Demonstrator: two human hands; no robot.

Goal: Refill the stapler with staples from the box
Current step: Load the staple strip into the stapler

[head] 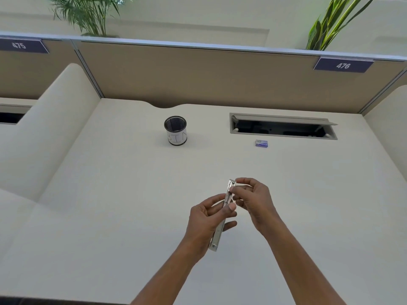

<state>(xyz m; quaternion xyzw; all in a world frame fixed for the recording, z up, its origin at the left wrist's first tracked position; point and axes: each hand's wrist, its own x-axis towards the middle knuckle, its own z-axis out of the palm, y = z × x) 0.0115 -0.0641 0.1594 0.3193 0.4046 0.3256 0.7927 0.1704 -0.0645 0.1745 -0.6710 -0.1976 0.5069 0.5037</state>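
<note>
There is a single view, from a wide-angle camera worn on the person's head. It looks forward and steeply down over a pale desk (110, 194), and straight edges bow toward the frame's borders. Both hands sit close to the lens at lower centre: the left hand (203, 219) and the right hand (255, 200), with forearms entering from the bottom edge. The desk's far edge and the tan partition (198, 73) cross the upper third, well away from the camera. Plants (88, 14) fill the top corners.
</note>
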